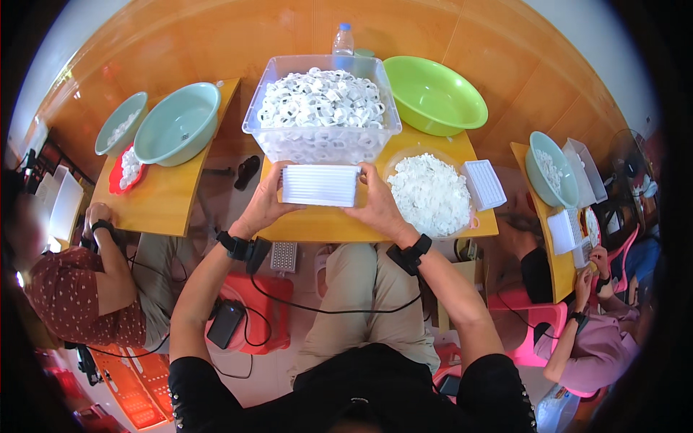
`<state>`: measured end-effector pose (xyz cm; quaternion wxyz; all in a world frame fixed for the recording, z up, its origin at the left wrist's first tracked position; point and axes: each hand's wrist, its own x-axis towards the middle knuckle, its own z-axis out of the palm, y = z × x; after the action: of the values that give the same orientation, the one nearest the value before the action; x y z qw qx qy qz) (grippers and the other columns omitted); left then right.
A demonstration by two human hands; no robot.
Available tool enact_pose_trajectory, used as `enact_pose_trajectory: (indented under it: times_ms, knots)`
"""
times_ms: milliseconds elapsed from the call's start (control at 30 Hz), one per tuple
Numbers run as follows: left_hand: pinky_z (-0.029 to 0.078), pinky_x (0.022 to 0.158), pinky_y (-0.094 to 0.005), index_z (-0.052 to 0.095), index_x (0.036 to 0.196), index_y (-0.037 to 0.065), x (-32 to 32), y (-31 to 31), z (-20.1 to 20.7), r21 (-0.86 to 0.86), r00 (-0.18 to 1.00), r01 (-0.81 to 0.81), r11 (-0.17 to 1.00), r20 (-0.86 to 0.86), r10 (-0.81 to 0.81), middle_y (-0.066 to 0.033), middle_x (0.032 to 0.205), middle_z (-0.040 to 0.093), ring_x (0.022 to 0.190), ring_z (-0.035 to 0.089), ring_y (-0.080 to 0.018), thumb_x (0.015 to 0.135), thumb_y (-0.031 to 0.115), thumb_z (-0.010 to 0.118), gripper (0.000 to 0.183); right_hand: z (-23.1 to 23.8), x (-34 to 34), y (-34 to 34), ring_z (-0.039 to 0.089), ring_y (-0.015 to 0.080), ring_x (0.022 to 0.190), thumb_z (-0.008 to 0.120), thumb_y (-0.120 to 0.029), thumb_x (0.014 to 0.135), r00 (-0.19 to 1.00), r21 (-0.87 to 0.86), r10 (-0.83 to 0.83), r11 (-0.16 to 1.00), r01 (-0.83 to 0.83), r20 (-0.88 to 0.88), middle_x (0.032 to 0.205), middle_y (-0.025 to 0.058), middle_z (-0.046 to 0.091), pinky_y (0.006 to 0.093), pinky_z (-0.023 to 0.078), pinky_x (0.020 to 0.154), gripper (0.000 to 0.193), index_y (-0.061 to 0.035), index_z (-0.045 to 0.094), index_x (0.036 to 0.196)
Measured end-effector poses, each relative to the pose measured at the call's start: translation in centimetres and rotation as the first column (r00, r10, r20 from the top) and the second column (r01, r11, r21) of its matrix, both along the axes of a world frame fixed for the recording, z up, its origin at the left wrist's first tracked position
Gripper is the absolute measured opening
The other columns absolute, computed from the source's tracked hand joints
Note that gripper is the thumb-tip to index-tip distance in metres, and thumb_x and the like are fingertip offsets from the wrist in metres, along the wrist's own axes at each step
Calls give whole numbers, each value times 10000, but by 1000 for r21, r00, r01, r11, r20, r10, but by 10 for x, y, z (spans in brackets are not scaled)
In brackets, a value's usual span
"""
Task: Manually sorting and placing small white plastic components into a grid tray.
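Observation:
Between both hands, above the front part of my table, is a stack of white plastic trays [319, 185] with ribbed sides. My left hand [261, 206] grips its left end and my right hand [378, 205] its right end, fingers closed on the edges. Just beyond stands a clear plastic bin [317, 146] heaped with small white ring-shaped plastic parts [321, 101]. To the right of my right hand, a round clear basin holds a pile of small white pieces [431, 193]. Beside it lies a white slotted tray [484, 185].
A green basin [434, 97] and a bottle with a blue cap [343, 43] stand behind. Co-workers sit at the left table [162, 189] and right table [543, 224], both with basins. Cables run from my wrist bands [232, 245] over my lap. A red stool [273, 307] is at my left.

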<state>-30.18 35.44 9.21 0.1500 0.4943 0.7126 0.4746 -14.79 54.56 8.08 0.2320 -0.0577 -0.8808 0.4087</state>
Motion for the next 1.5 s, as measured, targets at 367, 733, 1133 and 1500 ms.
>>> enact_pose_trajectory:
  times_ms: [367, 733, 1133, 1500]
  knots:
    - [470, 828, -380, 460, 1072, 79, 0, -12, -43, 220, 895, -67, 973, -418, 156, -121, 1185, 514, 1037, 529, -333, 612, 29, 722, 532, -44, 8, -26, 455, 331, 1180, 669, -5, 672, 955, 370, 3, 922, 112, -296, 1188, 178, 489, 388, 423, 922, 473, -28, 399, 1059]
    - [520, 710, -367, 470, 1054, 71, 9, -26, -54, 209, 832, -101, 973, -518, 198, -105, 1209, 510, 978, 574, -325, 629, -19, 678, 481, -31, 14, -34, 433, 370, 1188, 669, 17, 676, 980, 273, 32, 962, 23, -194, 1193, 186, 460, 388, 423, 901, 481, -40, 378, 1054]
    - [527, 711, -377, 431, 1070, 46, 14, -34, -58, 129, 794, -26, 991, -600, 99, -134, 1254, 463, 1036, 541, -338, 558, 79, 783, 622, -7, 46, -51, 337, 430, 1229, 712, -41, 604, 995, 311, 93, 947, -81, -23, 1232, 211, 361, 441, 379, 956, 610, -48, 400, 1128]
    - [489, 787, -412, 400, 1079, 17, 18, -26, -49, 90, 805, -43, 995, -587, 88, -174, 1220, 448, 1042, 508, -378, 587, -57, 689, 575, -29, 34, -48, 318, 416, 1257, 748, -64, 581, 989, 415, 6, 908, 58, -150, 1218, 212, 376, 423, 412, 933, 655, -36, 406, 1139]
